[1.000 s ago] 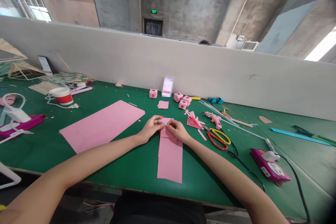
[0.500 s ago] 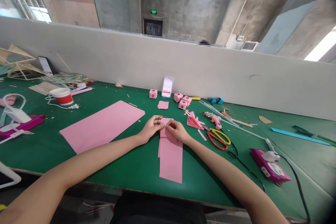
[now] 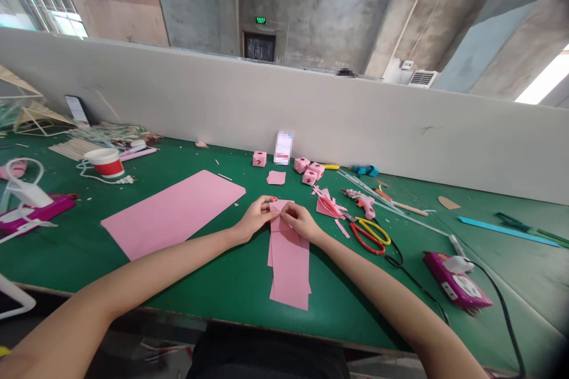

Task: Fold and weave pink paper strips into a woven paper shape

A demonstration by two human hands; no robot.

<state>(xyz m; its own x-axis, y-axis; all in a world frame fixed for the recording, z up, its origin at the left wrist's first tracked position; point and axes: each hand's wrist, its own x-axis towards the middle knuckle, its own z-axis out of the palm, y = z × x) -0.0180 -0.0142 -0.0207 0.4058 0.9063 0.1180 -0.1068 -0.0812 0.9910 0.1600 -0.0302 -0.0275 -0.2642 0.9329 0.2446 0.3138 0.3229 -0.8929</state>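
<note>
Pink paper strips (image 3: pixel 291 269) lie in a loose stack in front of me, fanned slightly apart at their near end. At the far end, my left hand (image 3: pixel 258 216) pinches the left side of a pink paper piece (image 3: pixel 279 224) on top of the stack. My right hand (image 3: pixel 299 220) pinches the same paper from the right, its fingertips close to the left ones. Whether this piece is folded or separate from the strips is hard to make out. Beyond my hands lies a small stack of pink paper squares (image 3: pixel 276 177).
A large pink sheet (image 3: pixel 173 213) lies left. Scissors (image 3: pixel 368 235), a pink glue gun (image 3: pixel 361 201) and paper scraps (image 3: pixel 328 206) sit right. Several folded pink paper cubes (image 3: pixel 310 170) and a phone (image 3: pixel 283 148) stand behind. A power strip (image 3: pixel 460 284) and a paper cup (image 3: pixel 105 163) flank the table.
The top strip has swung a little, its near end now angled across the one beneath, so lower corners show on both sides. Both hands stay in nearly the same place.
</note>
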